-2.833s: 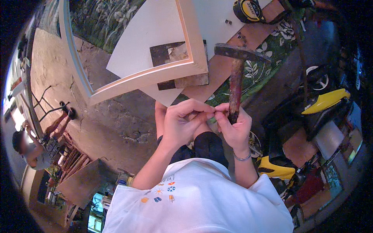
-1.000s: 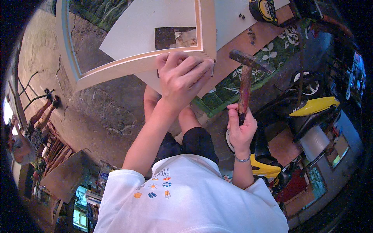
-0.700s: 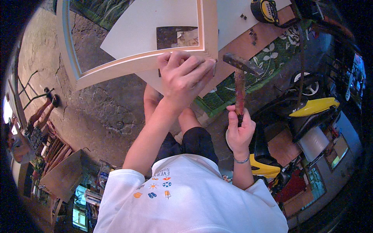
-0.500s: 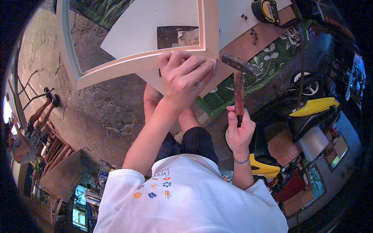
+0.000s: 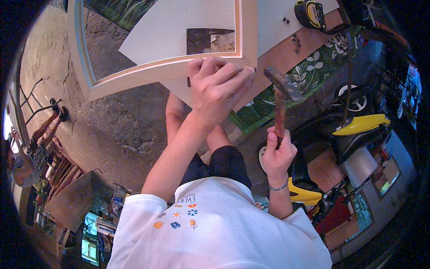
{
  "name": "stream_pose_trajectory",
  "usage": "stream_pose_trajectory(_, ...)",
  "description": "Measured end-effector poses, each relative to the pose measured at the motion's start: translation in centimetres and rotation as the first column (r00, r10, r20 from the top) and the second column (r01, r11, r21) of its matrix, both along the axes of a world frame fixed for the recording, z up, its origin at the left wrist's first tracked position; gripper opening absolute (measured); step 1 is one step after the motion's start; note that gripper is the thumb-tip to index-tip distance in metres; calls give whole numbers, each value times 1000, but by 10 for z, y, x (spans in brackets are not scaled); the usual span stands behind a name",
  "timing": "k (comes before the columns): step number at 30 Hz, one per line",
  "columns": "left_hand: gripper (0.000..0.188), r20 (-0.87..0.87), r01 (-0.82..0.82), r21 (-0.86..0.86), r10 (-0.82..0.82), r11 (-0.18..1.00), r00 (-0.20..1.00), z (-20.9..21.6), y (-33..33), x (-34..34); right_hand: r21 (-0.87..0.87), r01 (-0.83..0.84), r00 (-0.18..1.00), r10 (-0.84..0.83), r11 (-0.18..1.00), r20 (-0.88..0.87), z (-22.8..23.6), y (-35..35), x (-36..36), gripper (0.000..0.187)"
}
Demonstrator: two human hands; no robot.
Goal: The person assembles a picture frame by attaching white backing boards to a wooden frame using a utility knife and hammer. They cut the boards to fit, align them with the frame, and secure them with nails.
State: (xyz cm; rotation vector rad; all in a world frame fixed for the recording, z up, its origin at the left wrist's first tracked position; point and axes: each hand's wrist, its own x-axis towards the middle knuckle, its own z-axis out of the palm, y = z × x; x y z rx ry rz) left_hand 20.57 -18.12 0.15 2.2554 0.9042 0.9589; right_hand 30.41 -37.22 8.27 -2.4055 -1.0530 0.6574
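Observation:
A pale wooden frame [image 5: 148,76] with a white and tan inner edge is raised in front of me. My left hand [image 5: 217,87] is closed around its near rail, close to the right corner. By those fingertips a tiny dark thing shows at the corner; its kind is too small to make out. My right hand [image 5: 278,154] grips a hammer [image 5: 279,112] low on its worn reddish handle. The blurred metal head is up, just right of the frame's corner and apart from it.
Beyond the frame lie a white board [image 5: 156,31], a brown board [image 5: 309,45] with small dark pieces, and a green leaf-patterned cloth [image 5: 313,67]. A black-yellow tape measure [image 5: 310,14] rests far right. A yellow-black motorbike [image 5: 363,124] stands right. Another person's legs [image 5: 47,123] show left.
The hammer has tilted and shifted slightly right and nearer to me with my right hand. My left hand and the frame have moved a little to the right together.

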Motion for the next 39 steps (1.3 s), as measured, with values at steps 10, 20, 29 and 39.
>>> stream_pose_trajectory(10, 25, -19, -3, -9, 3, 1000, 1000, -1, 0, -1, 11, -26, 999, 26, 1000, 34, 1, 0, -2, 19)
stream_pose_trajectory(20, 25, -12, -3, -3, 3, 1000, 1000, 1, 0, 0, -16, -2, 1000, 2, 1000, 18, 4, 1, -2, 17)
stream_pose_trajectory(29, 28, 39, -49, -24, 50, 999, 998, -4, -3, -7, 232, 51, 995, -69, 971, 73, 43, 5, -1, 27)
stream_pose_trajectory(39, 15, 34, -36, 11, 36, 999, 999, -4, -2, -10, 111, 7, 997, -16, 994, 81, 31, -1, 1, 27)
